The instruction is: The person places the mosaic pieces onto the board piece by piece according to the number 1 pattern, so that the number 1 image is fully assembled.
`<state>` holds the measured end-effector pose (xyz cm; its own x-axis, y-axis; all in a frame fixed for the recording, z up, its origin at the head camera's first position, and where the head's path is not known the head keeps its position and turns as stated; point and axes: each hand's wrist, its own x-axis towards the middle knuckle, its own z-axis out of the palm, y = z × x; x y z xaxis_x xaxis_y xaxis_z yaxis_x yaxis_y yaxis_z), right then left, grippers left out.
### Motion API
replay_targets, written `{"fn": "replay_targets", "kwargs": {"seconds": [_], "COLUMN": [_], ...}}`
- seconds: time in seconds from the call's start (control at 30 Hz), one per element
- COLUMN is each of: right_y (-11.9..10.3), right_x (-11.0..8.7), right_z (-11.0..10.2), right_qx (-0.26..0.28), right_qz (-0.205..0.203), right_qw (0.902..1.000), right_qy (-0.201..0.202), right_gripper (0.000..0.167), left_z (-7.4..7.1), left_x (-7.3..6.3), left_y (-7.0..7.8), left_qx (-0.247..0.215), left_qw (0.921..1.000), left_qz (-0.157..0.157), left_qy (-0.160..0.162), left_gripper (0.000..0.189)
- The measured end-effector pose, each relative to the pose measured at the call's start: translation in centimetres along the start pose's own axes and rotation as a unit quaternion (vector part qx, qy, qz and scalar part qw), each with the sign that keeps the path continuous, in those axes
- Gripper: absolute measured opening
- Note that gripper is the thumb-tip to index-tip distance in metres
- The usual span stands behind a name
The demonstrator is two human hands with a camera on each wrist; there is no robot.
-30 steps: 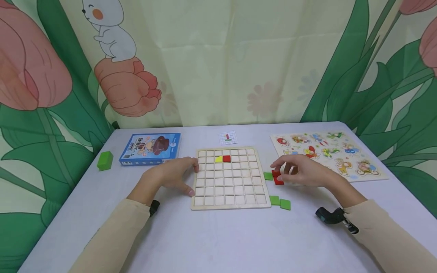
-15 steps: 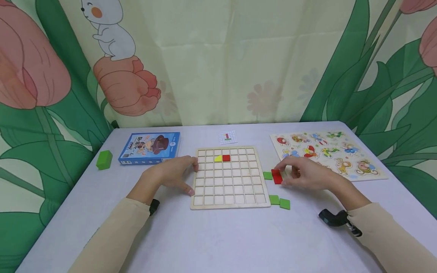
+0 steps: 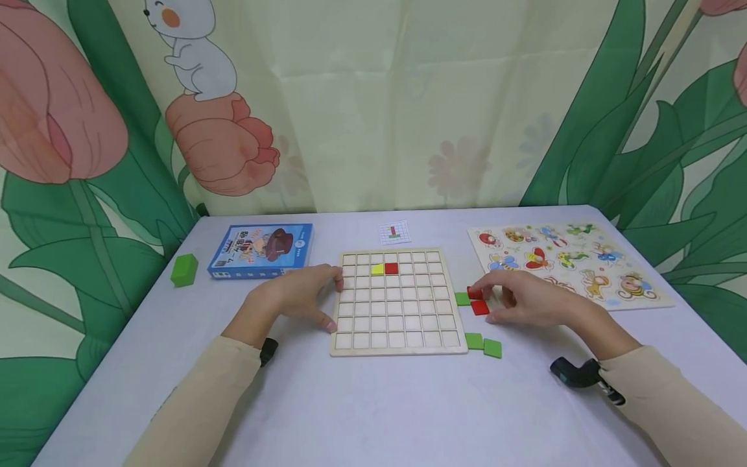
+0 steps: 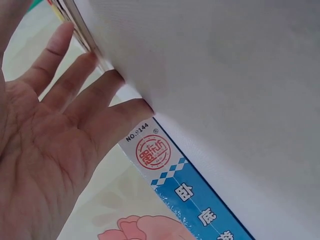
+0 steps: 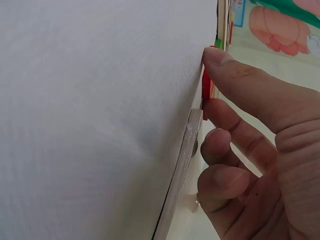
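My left hand (image 3: 297,290) rests at the left edge of a wooden grid board (image 3: 399,349), with thumb and fingertips against its rim. A yellow piece (image 3: 377,268) and a red square tile (image 3: 391,268) sit side by side in the board's upper cells. Right of the board, my right hand (image 3: 525,297) bends over two loose red tiles (image 3: 480,308). Its index fingertip touches the farther one and partly hides it. The thumb stays apart from the index finger, by the nearer tile's edge. In the right wrist view, a red tile (image 5: 206,86) shows edge-on between thumb and index fingertip.
Green tiles (image 3: 474,341) lie along the board's right side. Behind the board is a small pattern card (image 3: 395,232). A blue box (image 3: 260,250) and a green block (image 3: 184,270) stand at the left. An animal puzzle board (image 3: 633,305) lies under the right forearm's far side.
The red tiles under my right hand have come apart and now show as two separate squares. My left hand holds its place at the board's edge. The head view has shifted slightly.
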<state>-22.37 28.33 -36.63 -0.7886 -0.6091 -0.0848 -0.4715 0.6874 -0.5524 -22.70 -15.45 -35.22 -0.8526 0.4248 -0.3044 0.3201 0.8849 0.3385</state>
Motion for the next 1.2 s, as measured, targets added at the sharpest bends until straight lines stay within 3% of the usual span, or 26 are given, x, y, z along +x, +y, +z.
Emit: {"fn": "replay_targets", "kwargs": {"seconds": [0.33, 0.47, 0.67, 1.0, 1.2], "right_y": [0.0, -0.3, -0.4, -0.8, -0.8], "right_x": [0.6, 0.8, 0.0, -0.3, -0.2], "right_z": [0.3, 0.0, -0.3, -0.9, -0.9], "right_qx": [-0.025, -0.031, 0.017, 0.079, 0.118], "right_qz": [-0.037, -0.029, 0.008, 0.004, -0.024], "right_qw": [0.999, 0.9991, 0.9998, 0.9964, 0.9914], "right_qy": [0.001, -0.005, 0.008, 0.033, 0.051], "right_gripper": [0.033, 0.03, 0.04, 0.035, 0.036], "left_z": [-0.3, -0.3, -0.3, -0.1, -0.1], "left_x": [-0.3, -0.4, -0.2, -0.1, 0.0], "left_y": [0.0, -0.1, -0.2, -0.2, -0.2], "left_qx": [-0.003, -0.005, -0.005, -0.004, -0.011], "left_qw": [1.0, 1.0, 0.9999, 0.9999, 0.9999], "left_qz": [-0.002, 0.001, 0.011, 0.01, 0.01], "left_qy": [0.002, 0.002, 0.002, 0.001, -0.002], "left_gripper": [0.07, 0.071, 0.07, 0.072, 0.072]}}
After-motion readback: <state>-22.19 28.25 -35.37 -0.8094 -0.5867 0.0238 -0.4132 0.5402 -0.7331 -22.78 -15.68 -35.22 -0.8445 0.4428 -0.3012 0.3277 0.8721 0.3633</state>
